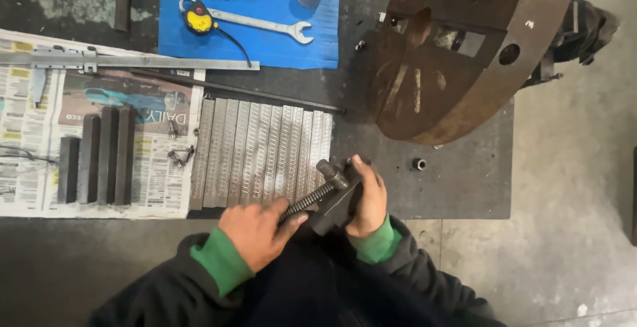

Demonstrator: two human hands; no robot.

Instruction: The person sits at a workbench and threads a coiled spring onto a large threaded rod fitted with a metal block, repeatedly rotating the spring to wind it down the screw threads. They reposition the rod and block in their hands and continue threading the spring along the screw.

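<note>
At the near edge of the worktop [458,187], the left hand [255,231] is closed around the threaded screw [305,202], and the right hand [368,197] grips the dark jaw block [335,211] that carries it (screw head pointing far-right). Just beyond lie ribbed metal strips [262,154]. Farther left, dark steel bars [96,158] rest on newspaper [30,134]. A rusty round chuck [458,41] sits far right.

Dark floor mat [458,181] bears newspaper [40,134], blue cloth [265,41], round chuck [458,48].
</note>
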